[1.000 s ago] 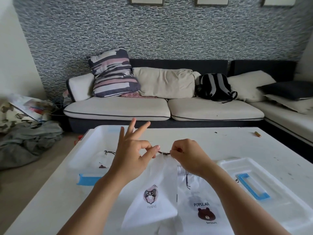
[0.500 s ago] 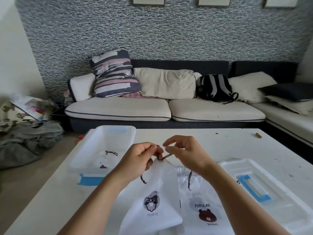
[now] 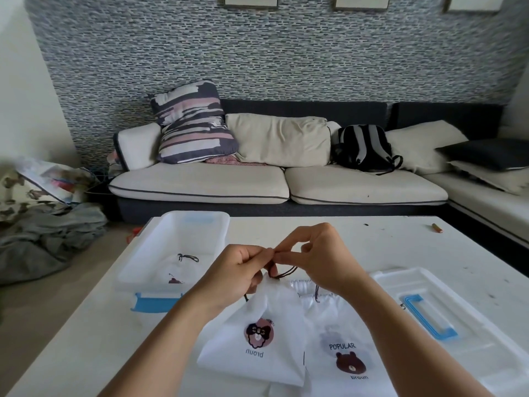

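Pinching the dark drawstring (image 3: 287,274) above a white pouch (image 3: 274,310), the left hand (image 3: 237,272) and right hand (image 3: 322,257) meet fingertip to fingertip over the middle of the white table (image 3: 86,339). A clear bin (image 3: 160,247) sits at ten o'clock and a blue-handled lid (image 3: 463,356) at four. A cream sofa (image 3: 200,181) lines the patterned wall at twelve.

Single head-worn view, forward and down, close over table (image 3: 86,339), sofa (image 3: 200,181) beyond.
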The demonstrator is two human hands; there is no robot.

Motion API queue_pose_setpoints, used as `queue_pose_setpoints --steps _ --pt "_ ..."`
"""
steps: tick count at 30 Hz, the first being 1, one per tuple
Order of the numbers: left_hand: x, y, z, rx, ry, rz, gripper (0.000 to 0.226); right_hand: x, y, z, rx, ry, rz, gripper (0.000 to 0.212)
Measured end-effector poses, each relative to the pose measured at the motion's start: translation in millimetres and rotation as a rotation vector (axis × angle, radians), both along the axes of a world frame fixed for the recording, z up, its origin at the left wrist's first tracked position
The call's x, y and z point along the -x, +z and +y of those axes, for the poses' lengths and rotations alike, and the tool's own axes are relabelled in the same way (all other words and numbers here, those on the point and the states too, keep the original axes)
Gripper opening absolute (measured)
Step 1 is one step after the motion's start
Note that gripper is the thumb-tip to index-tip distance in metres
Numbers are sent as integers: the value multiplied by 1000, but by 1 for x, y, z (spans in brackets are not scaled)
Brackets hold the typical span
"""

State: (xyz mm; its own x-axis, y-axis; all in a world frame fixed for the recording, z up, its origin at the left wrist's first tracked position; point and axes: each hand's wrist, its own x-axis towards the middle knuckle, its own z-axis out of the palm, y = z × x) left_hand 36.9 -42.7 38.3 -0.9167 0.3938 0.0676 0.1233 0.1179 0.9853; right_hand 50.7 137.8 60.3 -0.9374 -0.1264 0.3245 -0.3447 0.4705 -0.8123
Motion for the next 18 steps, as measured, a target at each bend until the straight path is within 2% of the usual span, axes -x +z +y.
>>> queue_pose_setpoints --steps 2,5,9,12,14,16,18 --pt "0 1 0 -34 -13 -6 32 2 -1 2 126 6 -51 7" --pt "3 0 -2 -89 -6 -9 26 7 -8 1 355 27 -272 19" --pt "6 -2 -3 -82 1 1 25 10 -13 -3 474 61 -436 28" --pt "7 -2 -3 -95 26 -1 26 8 -10 -2 390 72 -398 23" --pt "6 -2 -3 -98 31 4 28 5 -5 0 273 113 -334 10" --pt "5 -2 -5 -79 23 25 28 0 -1 1 149 143 -250 9" --pt "5 -3 -6 -52 18 31 27 2 -3 1 123 104 -194 9"
